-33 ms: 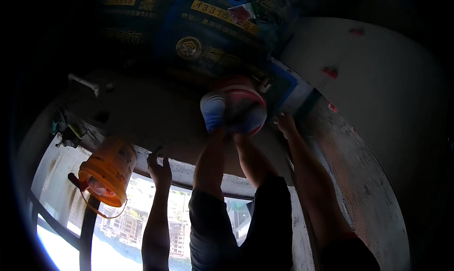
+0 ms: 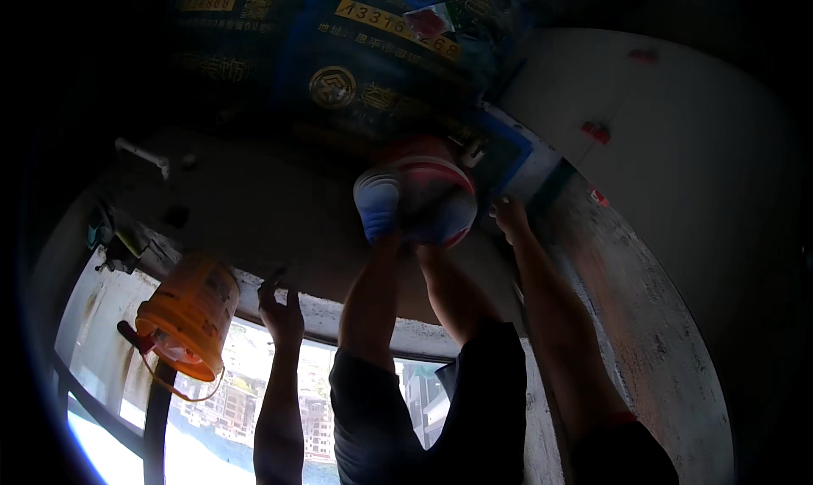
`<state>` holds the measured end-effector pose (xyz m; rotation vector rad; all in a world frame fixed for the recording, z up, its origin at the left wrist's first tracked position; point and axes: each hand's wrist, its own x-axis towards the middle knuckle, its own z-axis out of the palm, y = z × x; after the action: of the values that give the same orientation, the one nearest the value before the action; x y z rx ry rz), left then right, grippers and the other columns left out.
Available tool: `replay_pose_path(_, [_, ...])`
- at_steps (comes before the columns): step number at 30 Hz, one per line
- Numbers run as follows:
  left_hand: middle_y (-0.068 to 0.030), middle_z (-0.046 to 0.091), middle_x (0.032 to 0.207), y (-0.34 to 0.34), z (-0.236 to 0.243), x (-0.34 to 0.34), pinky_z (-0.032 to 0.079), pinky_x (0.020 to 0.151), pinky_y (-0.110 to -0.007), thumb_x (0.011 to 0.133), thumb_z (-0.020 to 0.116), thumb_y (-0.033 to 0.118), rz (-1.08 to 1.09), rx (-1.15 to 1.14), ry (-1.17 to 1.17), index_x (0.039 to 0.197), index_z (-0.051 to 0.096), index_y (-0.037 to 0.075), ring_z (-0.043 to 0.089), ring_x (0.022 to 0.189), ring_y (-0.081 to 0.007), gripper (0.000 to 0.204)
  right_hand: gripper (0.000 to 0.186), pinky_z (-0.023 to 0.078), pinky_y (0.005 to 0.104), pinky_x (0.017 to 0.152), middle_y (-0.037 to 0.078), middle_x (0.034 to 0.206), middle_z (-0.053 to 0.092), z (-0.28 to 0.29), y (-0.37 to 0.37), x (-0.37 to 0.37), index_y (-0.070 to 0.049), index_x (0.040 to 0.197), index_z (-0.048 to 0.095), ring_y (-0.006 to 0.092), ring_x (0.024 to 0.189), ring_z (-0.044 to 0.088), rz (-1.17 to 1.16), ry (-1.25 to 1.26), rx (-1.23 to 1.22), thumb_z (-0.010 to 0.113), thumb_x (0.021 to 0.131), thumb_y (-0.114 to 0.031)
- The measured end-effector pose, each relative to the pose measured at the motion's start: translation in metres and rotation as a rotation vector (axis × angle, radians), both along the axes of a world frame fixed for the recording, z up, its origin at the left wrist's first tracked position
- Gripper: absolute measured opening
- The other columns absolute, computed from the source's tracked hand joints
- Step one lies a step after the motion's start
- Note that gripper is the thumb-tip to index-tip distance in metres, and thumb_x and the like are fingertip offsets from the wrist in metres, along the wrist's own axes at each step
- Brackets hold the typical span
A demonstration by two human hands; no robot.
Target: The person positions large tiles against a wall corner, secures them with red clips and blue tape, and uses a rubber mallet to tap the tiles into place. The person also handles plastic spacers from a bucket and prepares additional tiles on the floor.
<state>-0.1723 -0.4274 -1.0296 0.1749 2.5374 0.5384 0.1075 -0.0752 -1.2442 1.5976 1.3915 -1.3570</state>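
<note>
Vs. the earlier frame, little is changed: the L hand and orange bucket are seen slightly lower and further L in view; R hand pos. approx. same. L hand is held up w/ fingers spread, nothing seen gripped, near the bucket, whose mouth is turned to the lower edge of view. R hand is held near the blue strip; whether anything is pinched can't be told (too dim). Blue shoes are seen at the red round item, betw. the hands.
</note>
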Motion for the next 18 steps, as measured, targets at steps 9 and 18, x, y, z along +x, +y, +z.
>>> replay_pose_path(9, [-0.0086,0.063,0.089,0.094,-0.111,-0.045,0.047,0.075,-0.029,0.081,0.061,0.006,0.202,0.206,-0.340,0.102,0.059,-0.001,0.059,0.080,-0.0138,0.022,0.031,0.048,0.0351,0.066,0.013,0.090,0.064,-0.253,0.019,0.078,-0.004,0.106,0.061,0.0253,0.080,0.062,0.056,-0.236,-0.018,0.060,0.087,-0.028])
replay_pose_path(18, [-0.0109,0.064,0.087,0.132,-0.112,-0.063,0.048,0.073,-0.030,0.087,0.057,0.014,0.090,-0.134,-0.748,0.107,0.056,-0.002,0.064,0.074,-0.0155,0.025,0.058,0.046,0.0376,0.071,0.012,0.106,0.060,-0.308,-0.031,0.028,0.002,0.115,0.056,0.0224,0.082,0.058,-0.358,-0.311,0.107,0.079,0.071,-0.028])
